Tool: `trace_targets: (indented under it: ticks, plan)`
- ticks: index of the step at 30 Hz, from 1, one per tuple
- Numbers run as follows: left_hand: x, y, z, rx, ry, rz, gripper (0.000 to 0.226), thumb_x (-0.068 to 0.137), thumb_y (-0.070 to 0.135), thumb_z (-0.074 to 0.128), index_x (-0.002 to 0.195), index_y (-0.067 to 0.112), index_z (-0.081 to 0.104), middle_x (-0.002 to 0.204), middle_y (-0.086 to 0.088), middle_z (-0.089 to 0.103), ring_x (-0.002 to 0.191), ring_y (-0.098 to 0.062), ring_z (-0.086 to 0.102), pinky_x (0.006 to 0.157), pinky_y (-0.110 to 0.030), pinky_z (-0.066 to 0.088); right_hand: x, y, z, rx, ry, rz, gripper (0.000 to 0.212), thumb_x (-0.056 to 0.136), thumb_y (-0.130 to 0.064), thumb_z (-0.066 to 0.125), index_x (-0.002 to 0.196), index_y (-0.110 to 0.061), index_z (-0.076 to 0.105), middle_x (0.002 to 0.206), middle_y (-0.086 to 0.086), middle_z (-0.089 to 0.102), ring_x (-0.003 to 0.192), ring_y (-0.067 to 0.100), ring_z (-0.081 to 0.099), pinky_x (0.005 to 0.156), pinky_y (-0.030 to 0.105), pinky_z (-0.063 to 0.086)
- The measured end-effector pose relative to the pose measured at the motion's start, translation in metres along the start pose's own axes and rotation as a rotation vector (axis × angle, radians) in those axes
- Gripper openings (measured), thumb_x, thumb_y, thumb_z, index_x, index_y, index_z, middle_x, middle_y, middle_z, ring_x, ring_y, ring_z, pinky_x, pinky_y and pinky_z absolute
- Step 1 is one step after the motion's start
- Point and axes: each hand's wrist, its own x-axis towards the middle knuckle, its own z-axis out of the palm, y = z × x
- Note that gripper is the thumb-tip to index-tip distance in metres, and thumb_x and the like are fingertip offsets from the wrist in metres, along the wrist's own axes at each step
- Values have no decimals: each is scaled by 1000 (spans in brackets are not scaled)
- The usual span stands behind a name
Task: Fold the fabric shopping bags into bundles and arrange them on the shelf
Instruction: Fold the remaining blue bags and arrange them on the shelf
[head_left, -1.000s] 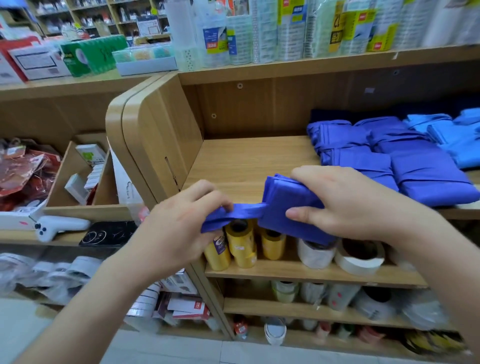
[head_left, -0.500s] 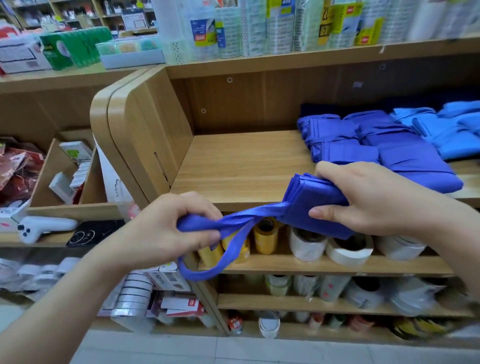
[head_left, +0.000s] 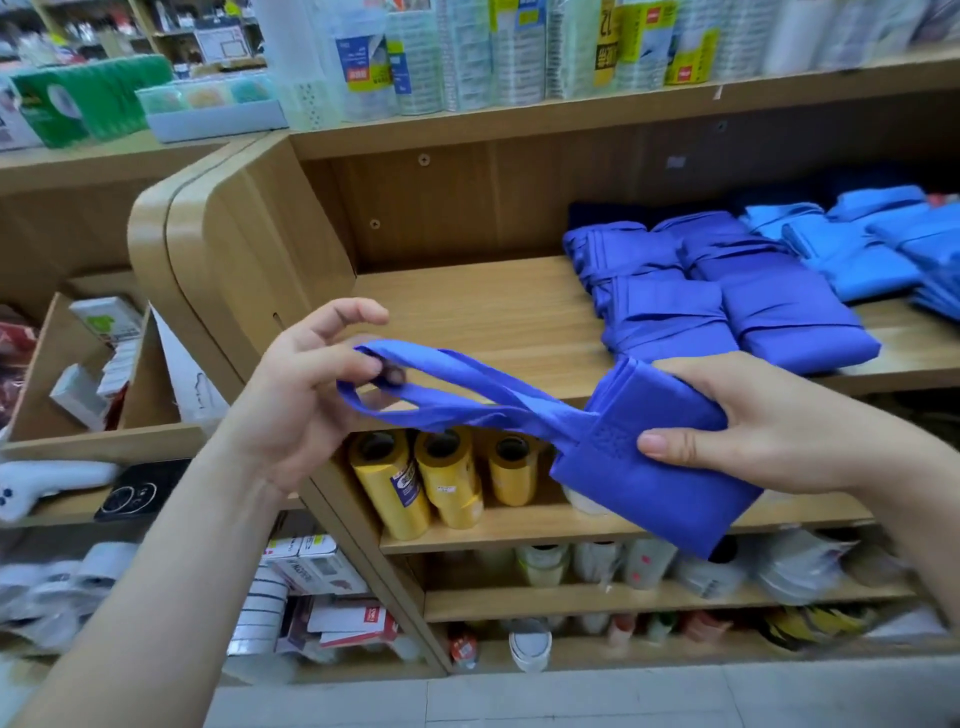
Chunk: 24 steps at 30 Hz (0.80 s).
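1. While the left hand (head_left: 306, 384) sits well left of the folded bag (head_left: 649, 467), its thumb & curled fingers pinch the far end of the strap loop (head_left: 447, 395); index finger lifted free.
2. Strap loop runs L→R, long axis near level, dipping slightly to where it joins the folded bag's left edge.
3. Folded bag hangs in mid-air, held by the right hand (head_left: 769, 426): thumb on the near face, fingers curled over the top.
4. Shelf (head_left: 467, 312) lies just behind & above the folded bag; finished bundles (head_left: 727, 301) lie on it, up & right of the bag.
5. Prob. next: wrap the strap round the bag. Left hand has the free end, so it winds while the right hand pins the folds.
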Motion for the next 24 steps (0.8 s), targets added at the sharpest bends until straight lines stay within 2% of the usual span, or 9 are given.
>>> trace_targets:
  ticks: [2,4,5,8,11,13,16,20,24]
  plan:
    - [-6,4,2,222,-17,69,44,62,-5,52,98,17,67,91,-7,70,87,-22,66,75,-31,55,0,-4,-4,-202,21,18,35,85,-58,59,83,-23,60,74,-6,63,71,15,59,64,41,48]
    - [-16,13,10,486,55,313,48,63,-6,52,100,19,70,108,-3,71,111,-19,63,95,-36,49,-2,-14,-5,-399,18,32,30,84,-58,57,74,-31,48,67,-7,57,70,9,54,58,29,38]
    - [-22,17,17,623,75,476,45,67,-7,52,99,18,70,108,-1,70,113,-18,62,99,-35,46,-3,-20,-4,-488,11,40,31,85,-57,56,72,-32,41,64,-7,52,68,9,51,57,26,34]
    - [-39,18,57,1143,-66,823,21,84,20,61,103,18,71,104,5,69,103,-10,62,92,-26,48,-5,-35,-1,-677,8,37,36,88,-59,49,74,-32,30,65,-10,45,62,8,43,62,33,37]
    - [-35,-15,86,1552,-187,738,44,80,51,50,103,20,70,94,3,69,88,-21,62,73,-36,55,-6,-40,0,-786,22,7,37,89,-61,42,77,-30,25,67,-10,43,60,10,38,60,35,32]
    - [-26,-29,91,1533,-213,681,38,80,48,51,93,19,71,80,3,66,75,-23,59,59,-37,53,-7,-38,2,-799,70,-86,35,88,-60,39,77,-30,24,64,-9,45,55,12,37,53,34,29]
    - [-20,-25,87,1344,-234,552,24,78,44,63,83,22,70,72,8,63,68,-16,58,59,-35,50,-9,-29,2,-806,145,-245,29,82,-55,39,79,-28,28,58,-11,46,47,19,41,43,31,30]
    - [-17,-6,78,1230,-398,231,18,76,39,80,82,25,70,71,6,66,69,-8,60,68,-32,51,-8,-18,4,-753,179,-311,20,77,-45,40,81,-26,35,70,-15,38,57,18,42,51,35,38]
    - [-12,6,54,891,-392,85,22,66,24,87,71,13,69,67,-5,66,60,-8,57,59,-21,47,-10,-12,-1,-611,196,-274,14,75,-45,39,81,-32,35,70,-18,41,61,8,40,53,26,34]
